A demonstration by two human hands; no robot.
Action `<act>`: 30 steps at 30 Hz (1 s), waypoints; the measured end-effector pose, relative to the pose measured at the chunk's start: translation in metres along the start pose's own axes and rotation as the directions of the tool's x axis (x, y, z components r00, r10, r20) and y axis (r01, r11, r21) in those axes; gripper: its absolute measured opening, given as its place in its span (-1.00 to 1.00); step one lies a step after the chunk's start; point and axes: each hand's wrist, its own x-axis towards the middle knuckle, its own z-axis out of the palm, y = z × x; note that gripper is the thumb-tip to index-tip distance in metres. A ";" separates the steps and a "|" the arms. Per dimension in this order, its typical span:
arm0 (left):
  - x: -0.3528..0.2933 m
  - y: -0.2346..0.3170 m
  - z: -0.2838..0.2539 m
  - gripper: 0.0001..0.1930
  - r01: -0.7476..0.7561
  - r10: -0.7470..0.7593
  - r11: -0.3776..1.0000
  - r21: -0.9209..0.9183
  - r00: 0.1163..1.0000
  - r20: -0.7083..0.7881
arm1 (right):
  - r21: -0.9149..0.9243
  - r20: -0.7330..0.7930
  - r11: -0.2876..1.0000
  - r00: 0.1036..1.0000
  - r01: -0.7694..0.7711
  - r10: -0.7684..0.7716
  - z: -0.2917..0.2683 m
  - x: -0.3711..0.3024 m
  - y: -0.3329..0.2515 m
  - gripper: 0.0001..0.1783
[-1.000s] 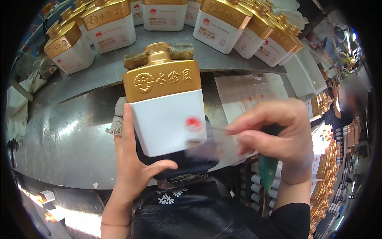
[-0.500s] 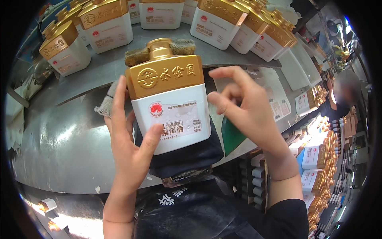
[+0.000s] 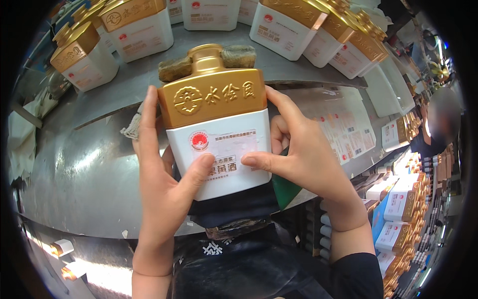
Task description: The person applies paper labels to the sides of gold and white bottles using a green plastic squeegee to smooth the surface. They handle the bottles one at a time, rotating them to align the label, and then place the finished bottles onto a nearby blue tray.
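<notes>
Clasps gold-and-white bottle (image 3: 215,121) between left hand (image 3: 163,187) and right hand (image 3: 312,154) over dark pad (image 3: 234,212), with thumbs (image 3: 199,171) on label (image 3: 230,144), and may wrinkle or shift label if pressing unevenly or trapping air beneath.

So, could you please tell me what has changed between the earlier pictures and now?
The printed label, first held in the right hand, has been let go onto the front of the gold-and-white bottle. The right hand has moved in to the bottle's right edge, thumb on the label. The left hand's thumb has risen onto it too; its fingers stayed along the left side.
</notes>
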 end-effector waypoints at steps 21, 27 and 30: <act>-0.002 0.003 -0.009 -0.03 0.045 -0.043 0.997 -0.055 0.998 0.039 | 0.009 0.026 1.000 1.000 0.007 -0.007 0.000 -0.002 0.002 0.04; -0.004 0.002 -0.009 0.04 0.049 -0.047 0.998 -0.040 0.997 0.053 | 0.054 0.037 0.999 0.999 0.006 -0.008 0.000 -0.001 0.004 0.05; -0.004 0.002 -0.010 0.06 0.057 -0.055 0.998 -0.035 0.996 0.065 | 0.047 0.037 0.999 0.999 0.008 -0.010 0.000 -0.001 0.005 0.05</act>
